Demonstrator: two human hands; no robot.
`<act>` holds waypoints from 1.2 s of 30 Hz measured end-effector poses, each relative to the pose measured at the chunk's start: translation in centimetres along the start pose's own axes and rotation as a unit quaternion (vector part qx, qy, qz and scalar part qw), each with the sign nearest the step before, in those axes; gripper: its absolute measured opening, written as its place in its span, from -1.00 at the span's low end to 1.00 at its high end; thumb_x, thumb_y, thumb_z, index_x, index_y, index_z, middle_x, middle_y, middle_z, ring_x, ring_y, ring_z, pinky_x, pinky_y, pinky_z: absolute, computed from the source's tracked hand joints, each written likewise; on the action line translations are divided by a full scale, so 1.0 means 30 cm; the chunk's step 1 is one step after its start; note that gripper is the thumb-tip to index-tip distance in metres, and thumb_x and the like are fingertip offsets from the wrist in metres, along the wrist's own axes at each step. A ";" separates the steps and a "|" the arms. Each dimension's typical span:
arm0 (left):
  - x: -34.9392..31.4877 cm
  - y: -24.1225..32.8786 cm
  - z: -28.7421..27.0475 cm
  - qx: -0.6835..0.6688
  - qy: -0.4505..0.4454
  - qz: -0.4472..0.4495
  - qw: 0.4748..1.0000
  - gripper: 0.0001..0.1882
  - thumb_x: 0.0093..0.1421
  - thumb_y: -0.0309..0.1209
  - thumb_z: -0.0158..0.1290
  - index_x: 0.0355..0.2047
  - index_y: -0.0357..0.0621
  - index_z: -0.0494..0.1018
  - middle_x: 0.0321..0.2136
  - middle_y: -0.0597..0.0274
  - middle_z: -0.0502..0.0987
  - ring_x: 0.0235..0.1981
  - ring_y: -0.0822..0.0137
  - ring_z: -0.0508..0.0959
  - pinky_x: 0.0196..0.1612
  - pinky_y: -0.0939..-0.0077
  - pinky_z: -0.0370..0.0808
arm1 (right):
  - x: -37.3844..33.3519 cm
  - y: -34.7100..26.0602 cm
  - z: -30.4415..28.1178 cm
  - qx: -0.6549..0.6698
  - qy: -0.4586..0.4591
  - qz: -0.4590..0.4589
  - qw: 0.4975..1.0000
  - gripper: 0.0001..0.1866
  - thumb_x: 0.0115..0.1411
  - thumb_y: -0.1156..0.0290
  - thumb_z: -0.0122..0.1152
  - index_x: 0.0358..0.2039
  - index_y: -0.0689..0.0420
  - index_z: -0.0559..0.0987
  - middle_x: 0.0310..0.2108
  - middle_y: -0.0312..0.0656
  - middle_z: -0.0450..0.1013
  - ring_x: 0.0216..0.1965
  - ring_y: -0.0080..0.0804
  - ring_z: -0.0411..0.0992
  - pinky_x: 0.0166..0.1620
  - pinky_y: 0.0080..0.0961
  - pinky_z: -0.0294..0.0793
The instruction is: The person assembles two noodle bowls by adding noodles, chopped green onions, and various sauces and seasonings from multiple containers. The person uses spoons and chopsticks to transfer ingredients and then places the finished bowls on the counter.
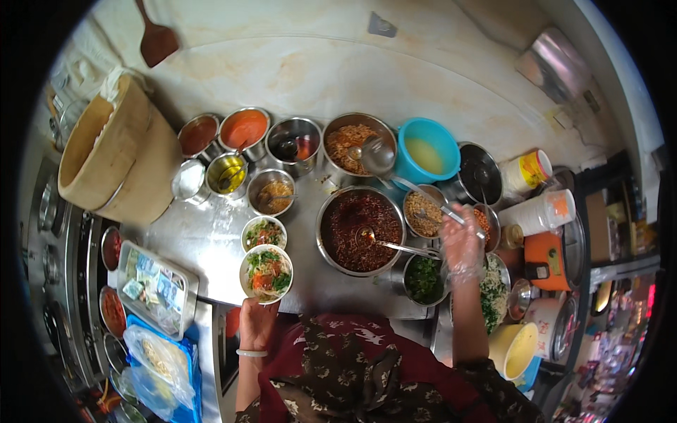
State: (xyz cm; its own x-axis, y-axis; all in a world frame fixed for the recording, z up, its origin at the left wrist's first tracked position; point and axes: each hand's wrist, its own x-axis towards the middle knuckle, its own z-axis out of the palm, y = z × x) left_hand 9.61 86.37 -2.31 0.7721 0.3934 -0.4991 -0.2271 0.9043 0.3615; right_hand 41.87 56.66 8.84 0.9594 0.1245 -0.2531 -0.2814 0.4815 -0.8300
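Your flowered dark cloth [352, 377] lies nearest, just below the front bowl [246, 276], which your left hand [258, 324] holds in its grip by the desk's [218, 257] near edge; a tilt could spill the topping [266, 264]. Your right hand [462, 236] grasps a long ladle [378, 155] near the blue tub [427, 128]; if loaded, which I can't quite tell, it could drip into the steel pot [343, 176].

Your left hand [259, 324] has fingertips hidden behind the nearer bowl [247, 287]; far above-left of those fingers, the top edge crops the brown spatula [158, 46] at its handle.
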 end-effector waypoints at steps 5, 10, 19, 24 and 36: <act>0.038 -0.011 0.050 0.005 -0.006 -0.030 1.000 -0.39 0.12 -0.42 0.02 0.20 -0.24 0.20 0.16 0.09 0.34 0.18 0.16 0.33 0.32 0.24 0.18 | 0.181 -0.073 -0.074 -0.198 0.030 -0.157 0.967 -0.62 0.27 0.22 0.22 -0.10 0.30 0.52 -0.34 -0.16 0.52 -0.37 -0.55 0.48 -0.27 -0.65 0.51; 0.063 -0.020 0.094 0.014 -0.027 -0.040 0.999 -0.41 0.14 -0.42 -0.01 0.20 -0.26 0.20 0.17 0.08 0.35 0.19 0.16 0.33 0.33 0.25 0.18 | 0.324 -0.027 -0.088 -0.506 -0.023 -0.405 0.762 -0.75 0.24 0.36 0.22 -0.19 0.29 0.62 -0.23 -0.02 0.58 -0.17 -0.27 0.55 -0.05 -0.35 0.49; 0.089 -0.022 0.124 0.008 0.011 -0.039 0.999 -0.42 0.14 -0.42 -0.01 0.19 -0.26 0.21 0.16 0.08 0.36 0.18 0.17 0.34 0.33 0.26 0.19 | 0.350 0.045 -0.026 -0.346 0.032 0.131 0.929 -0.42 0.17 0.01 0.32 -0.05 0.29 0.50 -0.43 -0.24 0.51 -0.46 -0.68 0.43 -0.39 -0.76 0.42; 0.100 -0.030 0.140 0.015 0.015 -0.028 0.999 -0.42 0.14 -0.42 0.00 0.19 -0.25 0.22 0.15 0.08 0.36 0.16 0.18 0.35 0.31 0.26 0.20 | 0.298 0.307 0.098 -0.348 -0.179 0.082 0.916 -0.40 0.19 0.08 0.31 0.05 0.32 0.46 -0.29 -0.19 0.51 -0.41 -0.62 0.45 -0.36 -0.67 0.47; 0.082 -0.046 0.189 0.002 0.012 0.001 1.000 -0.40 0.12 -0.41 0.02 0.19 -0.26 0.21 0.14 0.07 0.36 0.16 0.17 0.35 0.31 0.25 0.19 | 0.573 0.466 0.380 -0.446 -0.206 -0.482 0.725 -0.82 0.27 0.34 0.06 -0.36 0.18 0.51 -0.46 -0.05 0.45 -0.44 -0.10 0.43 -0.38 -0.29 0.42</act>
State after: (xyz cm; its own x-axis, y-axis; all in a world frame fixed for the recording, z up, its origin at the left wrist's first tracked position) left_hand 15.19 85.14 0.44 0.7571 0.3999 -0.5167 -0.2269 0.9025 0.3660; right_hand 54.65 75.40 -1.45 0.5904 0.4414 0.6757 0.8005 -0.2133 -0.5601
